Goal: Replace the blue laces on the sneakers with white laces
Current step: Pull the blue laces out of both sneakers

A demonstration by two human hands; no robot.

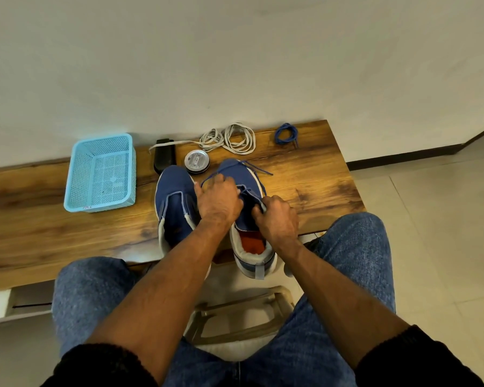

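With the left hand pinching a loop of blue lace and the right hand gripping the right sneaker beside the laceless one, a hard tug could jam the lace or drag the sneaker off the bench.

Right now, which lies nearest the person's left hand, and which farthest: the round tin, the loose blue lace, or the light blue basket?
From the left hand:
1. Round tin, just beyond the hand, between the sneaker toes.
2. Loose blue lace, coiled far right by the wall.
3. Light blue basket, far left on the bench.
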